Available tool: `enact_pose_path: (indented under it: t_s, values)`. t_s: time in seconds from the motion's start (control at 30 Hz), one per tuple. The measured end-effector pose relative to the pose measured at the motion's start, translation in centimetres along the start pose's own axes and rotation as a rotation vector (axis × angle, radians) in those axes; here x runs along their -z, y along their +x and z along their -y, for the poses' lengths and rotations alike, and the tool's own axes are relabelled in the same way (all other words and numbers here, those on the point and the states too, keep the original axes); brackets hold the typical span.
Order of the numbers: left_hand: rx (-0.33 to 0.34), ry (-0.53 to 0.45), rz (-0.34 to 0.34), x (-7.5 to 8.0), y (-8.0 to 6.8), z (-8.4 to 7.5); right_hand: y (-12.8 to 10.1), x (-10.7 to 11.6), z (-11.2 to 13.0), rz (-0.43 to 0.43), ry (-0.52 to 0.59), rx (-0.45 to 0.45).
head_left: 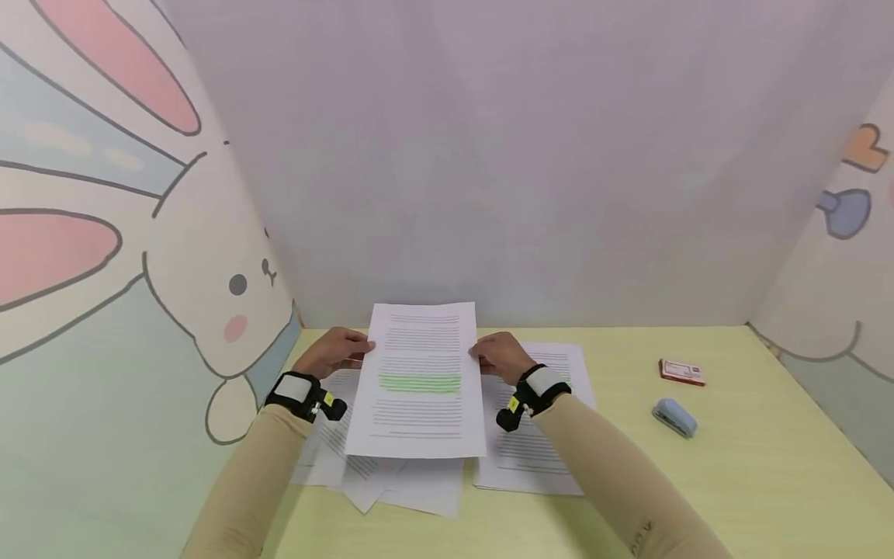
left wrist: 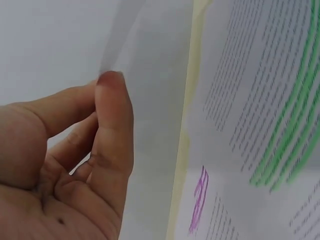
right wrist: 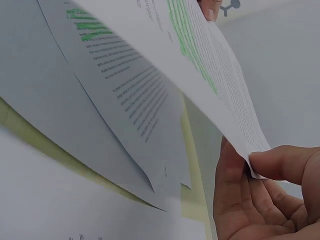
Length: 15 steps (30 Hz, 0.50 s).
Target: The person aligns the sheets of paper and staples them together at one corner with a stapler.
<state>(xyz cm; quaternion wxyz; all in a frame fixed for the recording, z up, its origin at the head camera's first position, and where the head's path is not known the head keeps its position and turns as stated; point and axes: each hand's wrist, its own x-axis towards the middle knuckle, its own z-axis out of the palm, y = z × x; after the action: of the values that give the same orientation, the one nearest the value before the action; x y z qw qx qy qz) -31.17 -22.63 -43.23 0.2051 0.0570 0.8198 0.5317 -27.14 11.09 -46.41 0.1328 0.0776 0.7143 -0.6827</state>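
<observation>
**Sheet held between both hands, long axis running away from me**

I hold one printed sheet (head_left: 419,380) up off the surface (head_left: 733,466), a hand on each long edge. My left hand (head_left: 334,351) pinches the left edge near its upper part; in the left wrist view my fingers (left wrist: 112,130) lie against the back of the paper, the thumb on the other side. My right hand (head_left: 501,355) pinches the right edge at about the same height, and in the right wrist view the paper edge sits between thumb and fingers (right wrist: 282,167). So both sets of fingers are closed narrow on the sheet, nothing else in them.

The sheet's long axis points away from me toward the back wall (head_left: 531,155), its far end raised, its near end hanging low over the loose pages (head_left: 391,481) spread below. A green highlighted band (head_left: 420,383) crosses its middle. The sheet lies straight between my hands, so neither is nearer; each has one edge.

More pages (head_left: 545,458) lie flat just right of the sheet, under my right wrist. Well off to the right sit a blue stapler (head_left: 674,418) and a small red box (head_left: 682,372), both nearer my right hand.
</observation>
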Motion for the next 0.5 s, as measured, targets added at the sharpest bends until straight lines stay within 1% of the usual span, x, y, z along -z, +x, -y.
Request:
enact_pose_path:
  t_s: [0.17, 0.4, 0.5]
  values:
    - [-0.017, -0.021, 0.02, -1.1, 0.0, -0.7, -0.9, 1.4, 0.0, 0.0, 0.007, 0.027]
    - [-0.01, -0.03, 0.025, -3.3, 0.1, -1.9, -2.4, 3.6, -0.3, -0.01, 0.017, 0.067]
    - [-0.022, -0.041, 0.049, -4.2, 0.3, -2.2, -3.1, 4.7, -0.4, -0.018, 0.019, 0.071]
